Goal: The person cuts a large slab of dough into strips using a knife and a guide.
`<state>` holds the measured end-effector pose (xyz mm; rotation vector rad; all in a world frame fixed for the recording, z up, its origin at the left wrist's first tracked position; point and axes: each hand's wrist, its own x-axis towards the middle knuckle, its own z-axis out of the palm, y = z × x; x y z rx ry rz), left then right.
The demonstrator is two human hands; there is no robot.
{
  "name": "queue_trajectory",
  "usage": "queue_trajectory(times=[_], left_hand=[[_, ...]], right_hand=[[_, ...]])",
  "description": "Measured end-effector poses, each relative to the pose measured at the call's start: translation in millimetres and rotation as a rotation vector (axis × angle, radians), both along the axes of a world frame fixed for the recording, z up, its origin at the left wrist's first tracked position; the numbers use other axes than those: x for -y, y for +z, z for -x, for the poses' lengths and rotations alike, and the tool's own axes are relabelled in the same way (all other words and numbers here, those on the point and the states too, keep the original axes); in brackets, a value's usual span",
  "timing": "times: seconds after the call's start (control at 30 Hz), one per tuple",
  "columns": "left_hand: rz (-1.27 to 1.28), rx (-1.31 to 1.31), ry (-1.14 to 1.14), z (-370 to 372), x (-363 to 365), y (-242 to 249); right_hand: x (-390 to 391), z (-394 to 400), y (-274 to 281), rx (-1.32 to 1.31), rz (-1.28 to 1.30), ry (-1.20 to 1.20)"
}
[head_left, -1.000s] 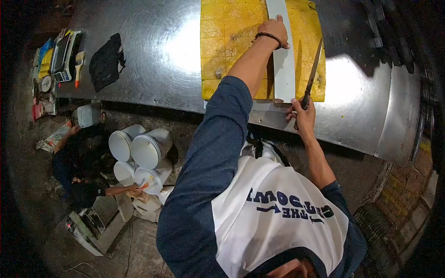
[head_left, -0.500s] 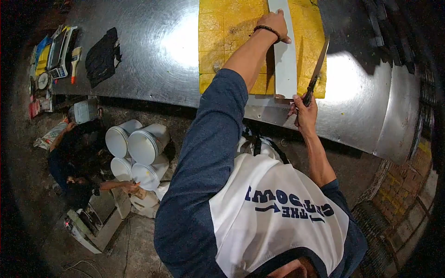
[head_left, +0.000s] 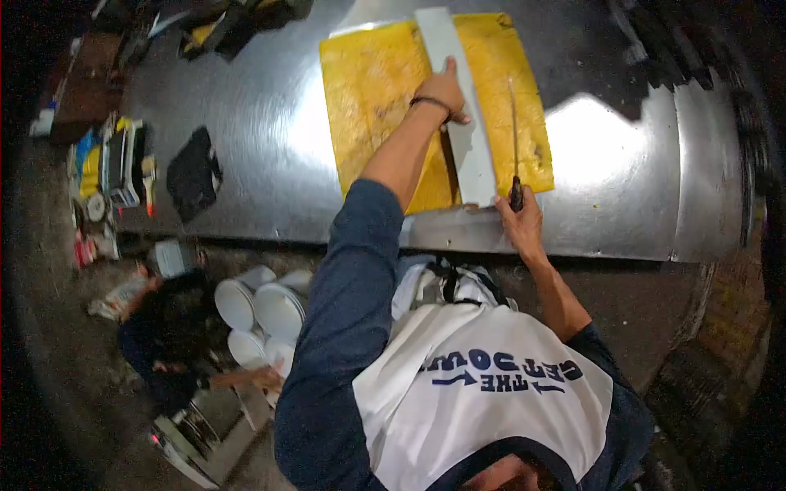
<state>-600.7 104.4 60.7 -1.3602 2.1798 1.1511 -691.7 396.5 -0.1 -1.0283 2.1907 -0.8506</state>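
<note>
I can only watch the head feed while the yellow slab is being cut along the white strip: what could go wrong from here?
1. The left hand presses the white strip close beside the knife; a wandering blade could nick its fingers.
2. The strip lies loose on the yellow slab, held only by that hand, so it might shift and skew the cut.
3. The right hand grips the handle at the steel table edge; a pull toward the body could overshoot.
</note>
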Motion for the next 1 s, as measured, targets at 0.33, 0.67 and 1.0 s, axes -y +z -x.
queue_trajectory(times=[0.33,0.67,1.0], left_hand=[[0.271,-0.030,-0.085,5.6,10.5,-29.4],[0.255,-0.045,-0.098,6.4,9.0,-26.7],[0.266,-0.014,-0.153,5.9,10.7,-27.7]], right_hand=[[174.5,24.8,24.8,0.024,0.382,0.080],[260.4,41.6,27.0,0.089,0.202,0.179],[263.4,41.4,34.9,0.146,0.121,0.194]])
